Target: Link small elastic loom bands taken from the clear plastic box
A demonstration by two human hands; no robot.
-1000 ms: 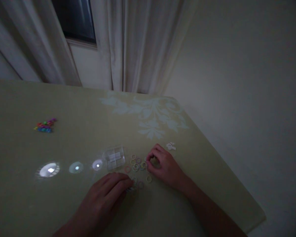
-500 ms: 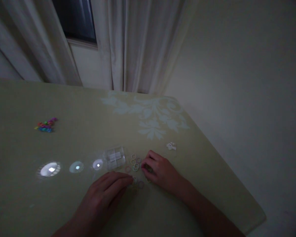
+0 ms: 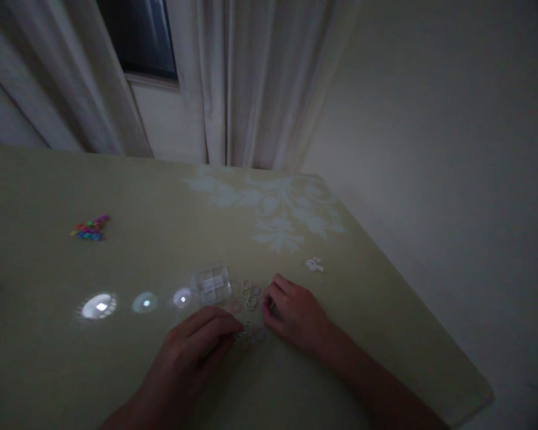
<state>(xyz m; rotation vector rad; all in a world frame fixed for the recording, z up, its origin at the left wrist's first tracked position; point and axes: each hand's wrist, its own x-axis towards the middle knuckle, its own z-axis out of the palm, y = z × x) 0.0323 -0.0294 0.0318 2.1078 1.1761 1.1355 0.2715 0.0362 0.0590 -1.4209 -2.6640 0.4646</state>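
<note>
Flanking rings (image 3: 248, 297), left hand (image 3: 192, 343) curls narrowly at eight o'clock; right hand (image 3: 296, 312) likewise at three; I cannot tell either's hold.

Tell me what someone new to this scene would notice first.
Probably the brightly coloured cluster on the far left part of the dim table, and the glare spots nearer the viewer. Then the eye goes to the left hand and right hand, among small pale rings beside a clear compartmented box.
</note>
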